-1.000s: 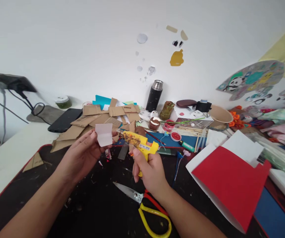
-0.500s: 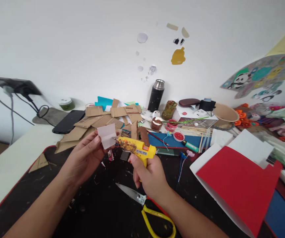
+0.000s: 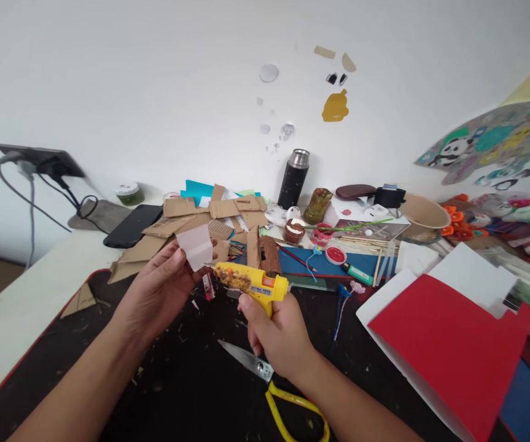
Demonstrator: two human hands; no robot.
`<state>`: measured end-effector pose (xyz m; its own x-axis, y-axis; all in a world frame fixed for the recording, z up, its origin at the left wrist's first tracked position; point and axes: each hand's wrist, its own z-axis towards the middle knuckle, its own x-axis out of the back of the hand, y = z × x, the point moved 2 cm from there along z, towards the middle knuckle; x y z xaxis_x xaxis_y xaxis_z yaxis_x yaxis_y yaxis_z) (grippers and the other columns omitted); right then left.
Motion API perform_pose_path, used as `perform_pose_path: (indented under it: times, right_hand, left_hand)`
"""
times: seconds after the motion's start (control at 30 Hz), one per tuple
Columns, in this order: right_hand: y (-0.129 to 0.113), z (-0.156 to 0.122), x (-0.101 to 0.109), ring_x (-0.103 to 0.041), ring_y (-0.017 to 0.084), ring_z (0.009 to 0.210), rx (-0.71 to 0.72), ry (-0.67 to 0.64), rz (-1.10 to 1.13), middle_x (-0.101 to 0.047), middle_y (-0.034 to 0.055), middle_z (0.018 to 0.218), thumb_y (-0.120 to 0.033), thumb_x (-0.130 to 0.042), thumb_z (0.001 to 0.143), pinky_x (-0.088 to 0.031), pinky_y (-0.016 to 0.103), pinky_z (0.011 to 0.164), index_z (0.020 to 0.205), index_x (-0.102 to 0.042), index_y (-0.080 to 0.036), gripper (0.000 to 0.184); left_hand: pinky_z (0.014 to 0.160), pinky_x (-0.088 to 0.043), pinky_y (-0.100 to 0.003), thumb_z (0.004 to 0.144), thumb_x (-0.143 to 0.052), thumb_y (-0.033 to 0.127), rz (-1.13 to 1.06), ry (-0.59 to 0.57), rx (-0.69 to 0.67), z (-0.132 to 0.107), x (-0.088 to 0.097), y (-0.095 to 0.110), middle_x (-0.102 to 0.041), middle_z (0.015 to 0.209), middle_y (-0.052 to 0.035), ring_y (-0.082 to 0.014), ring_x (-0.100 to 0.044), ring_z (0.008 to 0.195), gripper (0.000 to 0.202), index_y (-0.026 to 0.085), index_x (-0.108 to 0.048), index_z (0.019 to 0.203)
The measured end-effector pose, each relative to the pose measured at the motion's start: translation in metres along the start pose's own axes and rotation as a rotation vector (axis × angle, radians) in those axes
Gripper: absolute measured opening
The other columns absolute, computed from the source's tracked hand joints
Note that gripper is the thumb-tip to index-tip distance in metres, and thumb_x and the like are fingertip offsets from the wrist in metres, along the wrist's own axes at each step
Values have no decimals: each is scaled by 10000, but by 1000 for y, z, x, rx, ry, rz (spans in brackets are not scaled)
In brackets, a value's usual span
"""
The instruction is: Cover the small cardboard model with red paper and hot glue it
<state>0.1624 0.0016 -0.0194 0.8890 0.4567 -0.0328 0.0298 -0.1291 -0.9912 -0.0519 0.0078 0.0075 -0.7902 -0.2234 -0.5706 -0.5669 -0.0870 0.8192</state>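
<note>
Between thumb and fingers, my left hand [image 3: 163, 279] grips a small folded piece of white paper [image 3: 195, 247] with a crease across it. My right hand [image 3: 276, 328] is wrapped round the handle of a yellow hot glue gun [image 3: 246, 280], its body stained with dark residue. The gun's nozzle points left and is at the paper's lower right edge; whether it touches I cannot tell. Below my right hand lies a pair of scissors [image 3: 255, 363] with yellow handles, partly covered by my right forearm.
Cardboard pieces [image 3: 186, 224] are heaped behind my hands. A black thermos [image 3: 293, 179] stands by the wall, near open paint pots [image 3: 336, 255]. Red sheet [image 3: 449, 344] and white paper lie at right. A phone [image 3: 133, 226] and power cables are at left.
The glue gun's nozzle has shifted slightly down and left along the paper's edge. The paper has tilted a little in my left hand. The camera view has moved slightly.
</note>
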Motion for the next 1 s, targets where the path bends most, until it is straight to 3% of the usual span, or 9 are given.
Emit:
perform_pose_path:
  times: [0.47,0.7,1.0]
  right_hand:
    - [0,-2,-1,-444,103,402,37,-18,-83,-495,-34,444,-833,-652,1002,-319,233,417,643,-542,-255,689]
    - [3,-2,0,-576,162,535,15,2,-161,-511,-11,474,-845,-648,1005,-407,245,492,676,-646,-234,694]
    - [2,-4,1,-594,171,548,2,-12,-195,-519,-7,485,-842,-621,1030,-436,256,525,729,-730,-219,700]
  left_hand:
    - [854,-722,-239,641,-1157,427,32,6,-13,0,-2,0,-929,1158,-86,-206,-866,964,639,162,-907,1166]
    - [857,-731,-255,604,-1169,432,19,28,-19,0,-3,1,-932,1157,-89,-224,-875,971,645,172,-917,1138]
    - [839,-719,-243,636,-1159,425,24,2,-39,1,0,1,-932,1151,-84,-214,-872,953,600,194,-920,1135]
